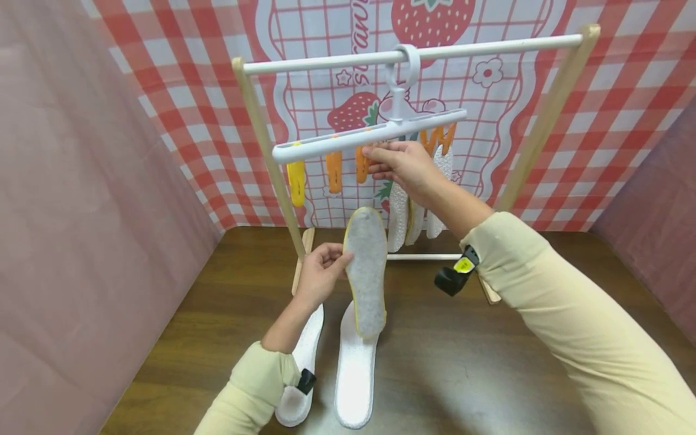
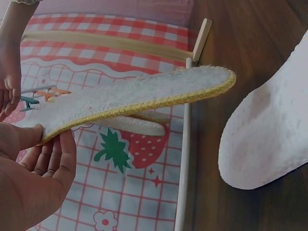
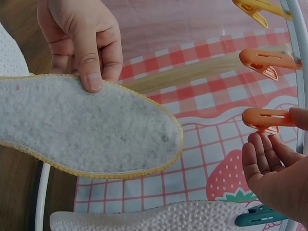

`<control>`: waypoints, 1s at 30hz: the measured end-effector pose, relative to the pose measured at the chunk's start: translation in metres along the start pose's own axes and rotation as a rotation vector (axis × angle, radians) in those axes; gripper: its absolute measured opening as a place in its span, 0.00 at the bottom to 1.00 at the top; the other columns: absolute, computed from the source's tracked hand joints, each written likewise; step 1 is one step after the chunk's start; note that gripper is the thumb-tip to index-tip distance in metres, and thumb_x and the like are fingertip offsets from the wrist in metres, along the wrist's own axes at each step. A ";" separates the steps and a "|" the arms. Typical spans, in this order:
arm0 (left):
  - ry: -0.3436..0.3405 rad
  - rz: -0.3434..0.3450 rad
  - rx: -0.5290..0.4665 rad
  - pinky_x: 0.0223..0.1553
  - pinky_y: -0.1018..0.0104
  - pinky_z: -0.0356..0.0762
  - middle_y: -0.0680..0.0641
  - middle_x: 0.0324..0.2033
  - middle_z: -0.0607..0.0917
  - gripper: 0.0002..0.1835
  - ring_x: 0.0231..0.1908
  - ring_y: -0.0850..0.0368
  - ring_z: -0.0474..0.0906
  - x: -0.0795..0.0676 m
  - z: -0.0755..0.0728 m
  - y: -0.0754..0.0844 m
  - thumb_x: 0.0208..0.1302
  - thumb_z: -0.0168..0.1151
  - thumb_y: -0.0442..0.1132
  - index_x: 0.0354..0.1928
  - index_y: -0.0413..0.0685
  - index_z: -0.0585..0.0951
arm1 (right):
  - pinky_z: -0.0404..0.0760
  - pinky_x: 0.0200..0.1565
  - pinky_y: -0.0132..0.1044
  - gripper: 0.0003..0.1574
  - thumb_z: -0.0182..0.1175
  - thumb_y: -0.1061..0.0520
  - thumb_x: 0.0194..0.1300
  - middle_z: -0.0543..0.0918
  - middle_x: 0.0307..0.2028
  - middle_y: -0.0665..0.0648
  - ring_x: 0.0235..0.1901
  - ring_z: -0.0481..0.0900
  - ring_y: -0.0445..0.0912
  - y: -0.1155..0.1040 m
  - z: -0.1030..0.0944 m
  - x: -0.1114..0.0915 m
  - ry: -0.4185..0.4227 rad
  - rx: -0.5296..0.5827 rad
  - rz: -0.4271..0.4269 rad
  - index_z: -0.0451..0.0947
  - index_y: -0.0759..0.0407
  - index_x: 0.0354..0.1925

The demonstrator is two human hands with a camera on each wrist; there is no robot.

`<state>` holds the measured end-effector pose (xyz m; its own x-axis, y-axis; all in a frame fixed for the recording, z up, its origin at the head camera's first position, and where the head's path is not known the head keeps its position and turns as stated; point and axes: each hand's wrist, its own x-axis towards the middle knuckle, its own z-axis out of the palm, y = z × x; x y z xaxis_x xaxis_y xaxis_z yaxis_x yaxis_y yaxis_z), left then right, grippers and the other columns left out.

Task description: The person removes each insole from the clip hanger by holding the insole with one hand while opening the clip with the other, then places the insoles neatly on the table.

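Observation:
My left hand (image 1: pixel 321 275) pinches a grey felt insole (image 1: pixel 367 272) with yellow stitched edging by its side, thumb on the face toward me. The insole hangs nearly upright in the head view, below a white hanger (image 1: pixel 337 145). Up at the hanger, my right hand (image 1: pixel 408 169) holds an orange clothespin (image 3: pixel 267 117) between thumb and fingertips; the clothespin's jaws have nothing between them. Another orange clothespin (image 1: pixel 334 172) and a yellow clothespin (image 1: pixel 296 181) hang to its left. Behind my right hand, several insoles (image 1: pixel 399 217) hang, one from a green clothespin (image 3: pixel 260 215).
Two white insoles (image 1: pixel 354 386) lie on the brown wooden table (image 1: pixel 462 362), one partly beneath my left forearm. The hanger hooks over the white rod (image 1: pixel 489 48) of a wooden-legged rack (image 1: pixel 266 145). A checked strawberry cloth (image 1: pixel 179 78) covers the back.

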<state>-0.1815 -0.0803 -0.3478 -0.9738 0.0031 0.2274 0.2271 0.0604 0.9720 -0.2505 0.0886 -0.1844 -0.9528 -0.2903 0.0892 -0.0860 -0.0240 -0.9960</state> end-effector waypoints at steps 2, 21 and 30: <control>-0.003 -0.005 -0.001 0.31 0.61 0.84 0.36 0.32 0.81 0.11 0.24 0.66 0.77 0.000 0.000 0.000 0.62 0.58 0.30 0.43 0.27 0.76 | 0.81 0.42 0.31 0.06 0.58 0.59 0.64 0.80 0.31 0.50 0.30 0.78 0.41 0.000 0.000 0.000 -0.004 0.000 -0.001 0.75 0.62 0.39; -0.008 -0.029 -0.023 0.35 0.48 0.83 0.35 0.32 0.81 0.11 0.25 0.66 0.77 -0.005 0.005 -0.005 0.62 0.58 0.29 0.43 0.27 0.76 | 0.82 0.41 0.28 0.26 0.55 0.61 0.66 0.84 0.27 0.48 0.29 0.82 0.38 0.008 -0.022 -0.006 -0.014 -0.015 -0.018 0.67 0.78 0.56; -0.014 -0.039 -0.012 0.35 0.47 0.82 0.36 0.32 0.81 0.11 0.24 0.65 0.77 -0.006 0.004 -0.008 0.62 0.58 0.30 0.43 0.27 0.76 | 0.83 0.38 0.28 0.20 0.58 0.61 0.64 0.85 0.25 0.49 0.29 0.83 0.39 0.013 -0.037 -0.009 0.030 0.049 -0.010 0.72 0.74 0.51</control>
<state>-0.1774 -0.0772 -0.3568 -0.9820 0.0151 0.1884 0.1889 0.0491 0.9808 -0.2537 0.1268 -0.1977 -0.9601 -0.2614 0.0989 -0.0822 -0.0739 -0.9939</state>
